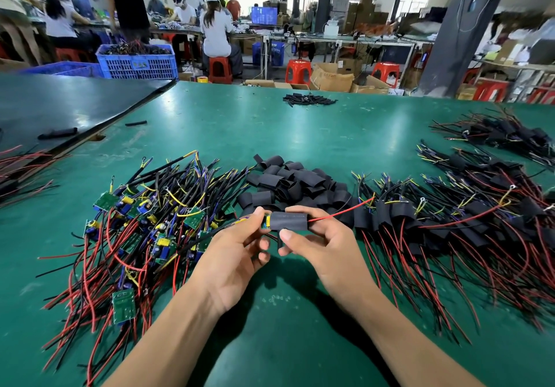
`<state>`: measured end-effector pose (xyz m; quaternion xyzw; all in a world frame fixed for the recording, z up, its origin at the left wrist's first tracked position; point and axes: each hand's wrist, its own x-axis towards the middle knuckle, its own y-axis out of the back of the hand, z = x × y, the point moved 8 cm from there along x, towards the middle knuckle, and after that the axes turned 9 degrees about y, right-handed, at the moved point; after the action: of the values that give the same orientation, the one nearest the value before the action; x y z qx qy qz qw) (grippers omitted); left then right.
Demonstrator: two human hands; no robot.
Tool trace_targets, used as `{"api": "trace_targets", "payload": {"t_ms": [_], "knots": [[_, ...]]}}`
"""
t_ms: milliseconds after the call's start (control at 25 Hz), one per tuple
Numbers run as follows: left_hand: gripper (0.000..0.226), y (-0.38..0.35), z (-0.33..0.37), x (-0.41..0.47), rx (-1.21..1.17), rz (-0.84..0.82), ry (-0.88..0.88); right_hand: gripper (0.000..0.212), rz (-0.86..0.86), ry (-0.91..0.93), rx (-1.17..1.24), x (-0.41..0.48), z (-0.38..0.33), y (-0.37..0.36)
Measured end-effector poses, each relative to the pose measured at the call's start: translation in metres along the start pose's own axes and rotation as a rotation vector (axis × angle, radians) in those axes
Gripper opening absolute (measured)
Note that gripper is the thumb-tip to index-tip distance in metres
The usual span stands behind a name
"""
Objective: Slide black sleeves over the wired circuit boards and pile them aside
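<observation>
Over the green table (270,128), my right hand (324,242) pinches a black sleeve (289,221) with a red wire sticking out of its right end. My left hand (237,251) pinches the wired circuit board (265,221) at the sleeve's left opening; only a sliver of the board shows. A heap of bare green boards with red and black wires (144,224) lies to the left. Loose black sleeves (294,181) are piled just beyond my hands. Sleeved boards with wires (450,221) are piled to the right.
More sleeved bundles (507,134) lie at the far right. A small heap of thin black tubes (309,99) sits near the far edge. A dark board (60,101) overlaps the table's left side. Blue crates, red stools and seated workers fill the background.
</observation>
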<state>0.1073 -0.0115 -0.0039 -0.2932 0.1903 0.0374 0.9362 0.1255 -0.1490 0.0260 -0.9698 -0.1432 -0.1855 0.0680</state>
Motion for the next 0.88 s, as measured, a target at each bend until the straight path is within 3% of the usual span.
{"api": "trace_targets", "payload": {"t_ms": [480, 720, 880], "knots": [[0.022, -0.004, 0.001, -0.003, 0.032, -0.004, -0.05, 0.032, 0.004, -0.069, 0.092, 0.0, 0.007, -0.002], [0.049, -0.004, 0.003, -0.004, 0.1, -0.018, -0.075, 0.042, 0.004, -0.103, 0.132, 0.001, 0.009, -0.001], [0.039, -0.003, 0.003, -0.003, 0.077, -0.006, -0.076, 0.033, -0.002, -0.204, 0.214, 0.0, 0.014, -0.003]]}}
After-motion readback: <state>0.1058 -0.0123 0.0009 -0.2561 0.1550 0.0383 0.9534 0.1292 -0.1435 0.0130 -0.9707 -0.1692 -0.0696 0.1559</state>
